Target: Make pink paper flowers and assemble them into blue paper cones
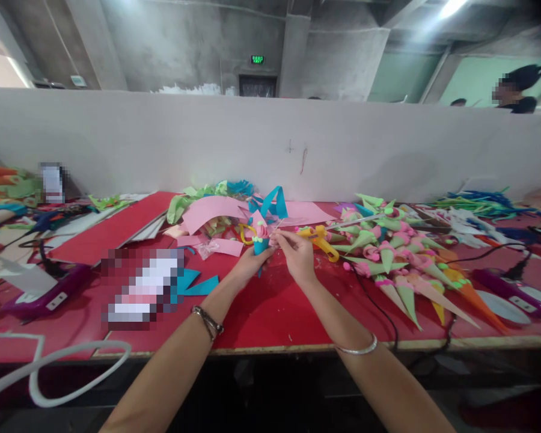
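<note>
Snugly closed round the lower half of a blue cone (260, 245) with the left hand (247, 267), point down, pink tuft up. Pinched tight at the cone's top with the right hand (297, 255), thumb and fingertips together; whether on a small loose piece or on the tuft itself, too small to tell. Held just above the table (270, 319), between both hands, close before the scissors (320, 240). Judged well along: a heap of cones (397, 264) already laid out to the right, fully dressed, against this one not yet put down. Plenty left to use, by the look of it: pink sheet (210, 211) and blue strips (270, 201) behind, blue cutouts (198, 284) to the left. Glue gun (49, 293) well apart at far left.
</note>
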`<state>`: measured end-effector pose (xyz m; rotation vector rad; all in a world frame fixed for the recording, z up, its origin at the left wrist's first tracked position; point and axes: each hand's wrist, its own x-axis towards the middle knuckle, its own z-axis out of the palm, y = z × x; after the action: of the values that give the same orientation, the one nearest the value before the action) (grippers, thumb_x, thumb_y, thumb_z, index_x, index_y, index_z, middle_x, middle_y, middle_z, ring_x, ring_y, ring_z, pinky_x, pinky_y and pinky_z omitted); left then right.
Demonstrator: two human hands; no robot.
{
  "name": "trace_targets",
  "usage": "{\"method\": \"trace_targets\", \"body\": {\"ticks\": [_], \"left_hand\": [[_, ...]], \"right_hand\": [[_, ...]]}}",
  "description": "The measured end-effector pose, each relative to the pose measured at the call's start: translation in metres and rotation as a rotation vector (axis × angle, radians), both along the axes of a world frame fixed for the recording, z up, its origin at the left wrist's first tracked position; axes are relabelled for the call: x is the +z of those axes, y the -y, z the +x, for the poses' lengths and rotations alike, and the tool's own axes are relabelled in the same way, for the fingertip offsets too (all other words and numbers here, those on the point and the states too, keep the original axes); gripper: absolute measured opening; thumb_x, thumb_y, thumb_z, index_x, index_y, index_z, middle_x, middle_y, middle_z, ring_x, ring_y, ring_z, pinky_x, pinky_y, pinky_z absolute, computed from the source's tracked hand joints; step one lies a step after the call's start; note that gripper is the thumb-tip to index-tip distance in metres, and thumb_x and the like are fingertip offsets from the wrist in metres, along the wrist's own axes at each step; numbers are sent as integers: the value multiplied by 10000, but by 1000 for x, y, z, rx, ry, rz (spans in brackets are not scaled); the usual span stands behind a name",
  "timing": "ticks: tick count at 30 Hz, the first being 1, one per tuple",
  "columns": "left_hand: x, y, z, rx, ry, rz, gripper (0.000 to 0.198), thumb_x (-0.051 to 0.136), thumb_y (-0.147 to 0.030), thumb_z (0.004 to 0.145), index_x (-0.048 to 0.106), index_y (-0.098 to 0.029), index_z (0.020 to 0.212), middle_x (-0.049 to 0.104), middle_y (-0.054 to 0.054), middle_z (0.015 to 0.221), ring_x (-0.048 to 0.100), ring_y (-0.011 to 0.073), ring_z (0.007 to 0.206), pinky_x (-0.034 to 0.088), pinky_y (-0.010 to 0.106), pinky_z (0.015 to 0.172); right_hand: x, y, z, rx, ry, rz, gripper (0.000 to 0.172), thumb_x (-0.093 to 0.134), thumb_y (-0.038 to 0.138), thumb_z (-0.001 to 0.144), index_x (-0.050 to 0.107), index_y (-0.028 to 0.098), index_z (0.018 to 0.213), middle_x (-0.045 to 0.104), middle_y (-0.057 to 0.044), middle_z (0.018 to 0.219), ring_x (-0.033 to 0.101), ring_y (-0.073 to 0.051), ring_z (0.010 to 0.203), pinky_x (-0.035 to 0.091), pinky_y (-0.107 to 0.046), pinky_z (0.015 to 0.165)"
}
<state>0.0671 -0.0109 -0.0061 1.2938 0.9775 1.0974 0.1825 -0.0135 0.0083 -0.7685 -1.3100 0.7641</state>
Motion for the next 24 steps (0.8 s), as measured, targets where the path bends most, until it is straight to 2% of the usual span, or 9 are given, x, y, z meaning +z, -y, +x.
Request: {"method": "trace_targets", "body": {"ticks": [5, 15, 20, 24], "left_hand": [[-1, 1, 1, -2, 4, -3, 317, 609, -427, 623, 473, -145, 582, 452, -54, 490, 397, 41, 399, 293, 182, 409], [3, 4, 0, 22, -41, 0, 334, 607, -438, 624, 455, -149, 554, 449, -53, 471, 385, 34, 353, 272, 170, 359], [3, 5, 1, 21, -60, 22, 341, 596, -438, 640, 450, -148, 536, 442, -56, 448, 375, 32, 334, 281, 167, 347], [3, 4, 1, 18, -69, 58, 342, 605, -419, 645, 437, -153, 514, 423, -63, 408, 365, 31, 315, 266, 164, 334]], "right_hand": [[-1, 0, -1, -49, 97, 109, 93, 558, 227, 707, 632, 190, 750, 615, -24, 753, 582, -150, 716, 476, -281, 678], [5, 6, -2, -16, 216, 215, 173, 504, 190, 741, 656, 244, 806, 615, -22, 808, 566, -165, 807, 461, -308, 734], [5, 7, -2, -22, 283, 214, 142, 529, 238, 740, 664, 252, 781, 578, -24, 810, 545, -167, 801, 452, -310, 740], [1, 3, -2, -25, 255, 174, 115, 552, 244, 721, 654, 238, 772, 536, -26, 812, 528, -157, 781, 456, -291, 705]]}}
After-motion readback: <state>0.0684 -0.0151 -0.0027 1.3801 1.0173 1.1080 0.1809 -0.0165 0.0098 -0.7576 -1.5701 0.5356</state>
